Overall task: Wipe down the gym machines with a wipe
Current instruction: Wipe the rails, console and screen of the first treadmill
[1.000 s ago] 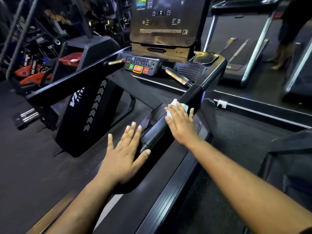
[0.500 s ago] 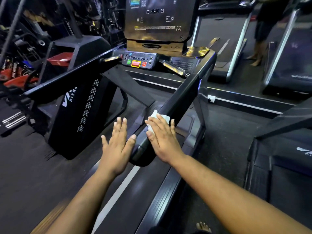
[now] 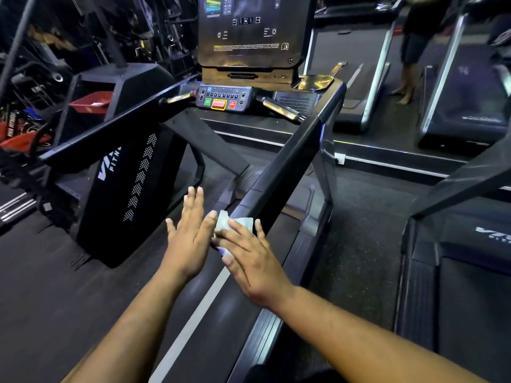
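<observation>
A dim gym floor is spreading out in every direction, dark rubber underfoot, with racks of equipment crowding the left side and more treadmills standing along the right. Directly ahead, one large treadmill (image 3: 193, 313) is filling the middle of the view, its belt running toward the viewer with a pale stripe along it. Its console (image 3: 249, 31) is rising at the top centre, with a small control panel (image 3: 224, 99) of green, orange and red buttons sitting just below. A long black handrail (image 3: 293, 158) is sloping down from the console toward the viewer's hands. Another person's legs are showing far off at the upper right.

The right hand (image 3: 249, 261) is lying flat with fingers spread and straight, pressing a small pale wipe (image 3: 235, 225) against the near end of the handrail. The wipe is sitting beneath the fingertips, its far corner poking out past them. The left hand (image 3: 190, 244) is opening flat just beside it, fingers straight, holding nothing, its thumb nearly touching the wipe.

Judging the risk: because the wipe is only being pressed, not pinched, it could slide off the rounded rail end and drop onto the belt. The rail's underside may also be going unwiped.
</observation>
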The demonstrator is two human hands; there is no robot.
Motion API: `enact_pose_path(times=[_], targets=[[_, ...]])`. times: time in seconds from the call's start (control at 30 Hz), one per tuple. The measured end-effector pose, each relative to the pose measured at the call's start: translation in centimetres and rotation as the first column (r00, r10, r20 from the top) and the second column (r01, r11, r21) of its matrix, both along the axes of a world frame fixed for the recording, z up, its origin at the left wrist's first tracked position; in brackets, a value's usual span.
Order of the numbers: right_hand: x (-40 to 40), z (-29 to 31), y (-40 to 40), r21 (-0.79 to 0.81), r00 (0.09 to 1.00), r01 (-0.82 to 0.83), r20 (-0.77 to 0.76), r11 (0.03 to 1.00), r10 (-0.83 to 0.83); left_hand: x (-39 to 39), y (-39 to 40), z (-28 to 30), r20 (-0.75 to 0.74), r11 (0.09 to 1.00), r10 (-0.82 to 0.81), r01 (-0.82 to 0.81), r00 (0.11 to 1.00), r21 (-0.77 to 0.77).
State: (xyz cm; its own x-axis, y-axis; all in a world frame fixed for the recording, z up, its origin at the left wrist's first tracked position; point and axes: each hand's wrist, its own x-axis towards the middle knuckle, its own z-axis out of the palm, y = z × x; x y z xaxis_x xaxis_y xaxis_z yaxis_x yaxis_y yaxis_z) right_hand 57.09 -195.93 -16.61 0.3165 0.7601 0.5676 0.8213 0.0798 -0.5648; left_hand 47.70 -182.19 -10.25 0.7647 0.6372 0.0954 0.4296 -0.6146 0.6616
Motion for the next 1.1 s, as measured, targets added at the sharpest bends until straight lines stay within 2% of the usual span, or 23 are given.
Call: enact_pose_path(times=[0.13, 0.2, 0.27, 0.3, 0.37, 0.43, 0.5, 0.57, 0.63, 0.7, 0.77, 0.87, 0.93, 1.0, 1.1], targets=[[0.2, -1.8, -2.9, 0.108, 0.991, -0.132, 0.045, 0.985, 0.127, 0.3, 0.1, 0.5, -0.001, 0.999, -0.028, 0.028, 1.000, -0.024], [1.2, -3.5, -4.8, 0.150, 0.992, -0.125, -0.003, 0.981, 0.127, 0.5, 0.2, 0.6, -0.014, 0.999, -0.042, 0.042, 0.999, -0.023], [2.6, -4.6, -6.1, 0.185, 0.980, 0.007, -0.198, 0.983, 0.030, 1.0, 0.3, 0.7, -0.023, 0.998, -0.058, 0.057, 0.998, -0.028], [3.5, -4.6, -6.3, 0.191, 0.944, 0.116, -0.328, 0.975, -0.048, 1.2, 0.2, 0.7, -0.024, 0.997, -0.066, 0.065, 0.998, -0.030], [4.7, -3.9, -5.6, 0.173, 0.793, 0.370, -0.572, 0.913, -0.212, 1.8, 0.0, 0.7, -0.033, 0.996, -0.089, 0.088, 0.995, -0.029], [4.2, -2.4, -3.7, 0.156, 0.686, 0.460, -0.688, 0.874, -0.238, 2.4, -0.2, 0.5, -0.043, 0.994, -0.106, 0.105, 0.993, -0.018], [1.6, -1.3, -1.3, 0.154, 0.689, 0.351, -0.711, 0.924, -0.143, 3.1, -0.5, 0.3, -0.060, 0.992, -0.123, 0.122, 0.991, -0.015], [-1.9, -1.7, 1.2, 0.151, 0.751, 0.224, -0.657, 0.963, -0.071, 3.5, -0.8, 0.0, -0.042, 0.983, -0.155, 0.150, 0.987, -0.101], [-4.3, -2.6, 3.4, 0.135, 0.778, 0.240, -0.619, 0.961, -0.108, 3.8, -0.9, 0.0, 0.044, 0.946, -0.168, 0.174, 0.985, -0.274], [-4.2, -3.1, 4.5, 0.131, 0.742, 0.305, -0.653, 0.943, -0.149, 3.9, -0.7, -0.1, 0.091, 0.924, -0.152, 0.174, 0.984, -0.342], [-2.1, -3.3, 5.1, 0.116, 0.675, 0.364, -0.716, 0.924, -0.176, 3.9, -0.7, -0.1, 0.019, 0.957, -0.177, 0.177, 0.984, -0.229], [4.5, -3.0, 6.5, -0.030, 0.468, 0.416, -0.850, 0.909, -0.242, 4.1, -1.0, 0.0, -0.077, 0.976, -0.216, 0.212, 0.973, -0.055], [6.9, -2.7, 7.2, -0.105, 0.374, 0.411, -0.886, 0.905, -0.273, 4.1, -0.9, -0.1, -0.128, 0.976, -0.216, 0.218, 0.968, 0.006], [5.2, -2.9, 7.3, -0.049, 0.378, 0.413, -0.899, 0.910, -0.220, 4.2, -0.8, 0.1, -0.183, 0.973, -0.211, 0.225, 0.960, 0.058], [-0.9, -4.3, 6.0, 0.162, 0.497, 0.382, -0.866, 0.910, -0.055, 4.7, -0.8, 0.4, -0.261, 0.964, -0.211, 0.245, 0.942, 0.101]])
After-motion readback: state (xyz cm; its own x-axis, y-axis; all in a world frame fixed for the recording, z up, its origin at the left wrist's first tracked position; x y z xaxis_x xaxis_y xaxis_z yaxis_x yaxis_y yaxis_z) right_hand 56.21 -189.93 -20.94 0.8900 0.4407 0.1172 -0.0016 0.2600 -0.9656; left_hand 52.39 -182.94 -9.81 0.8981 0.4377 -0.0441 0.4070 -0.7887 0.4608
